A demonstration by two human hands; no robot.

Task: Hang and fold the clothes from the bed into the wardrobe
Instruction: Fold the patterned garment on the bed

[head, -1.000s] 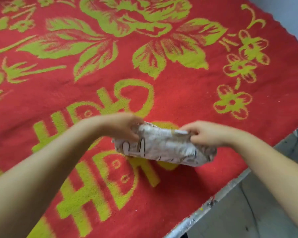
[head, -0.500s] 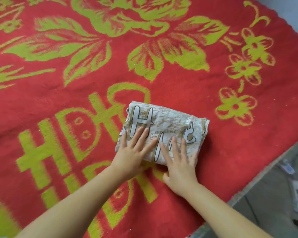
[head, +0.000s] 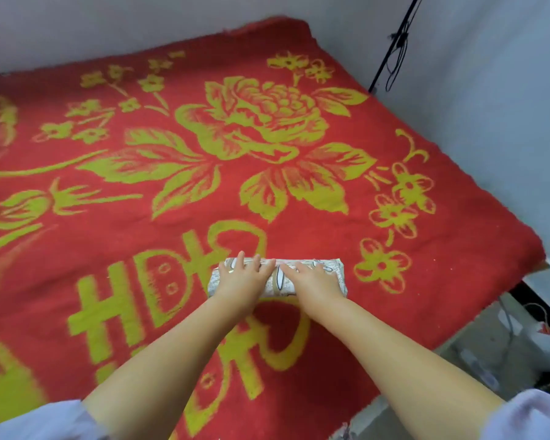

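A folded garment (head: 333,267), pale with printed lettering, lies as a narrow bundle on the red and yellow flowered blanket (head: 204,192) that covers the bed. My left hand (head: 240,277) presses flat on the bundle's left half, fingers spread and straight. My right hand (head: 313,277) lies flat on the right half, fingers pointing left toward the other hand. Both hands cover much of the cloth. No wardrobe is in view.
The bed's right edge (head: 458,325) runs diagonally, with floor clutter and a cable (head: 521,338) beyond it. Grey walls (head: 489,106) stand behind and to the right. A black stand with wires (head: 394,42) leans in the far right corner.
The garment was held up at both ends, then laid flat and pressed. It now shows as a narrower bundle under both flat hands, and the view has pulled back.
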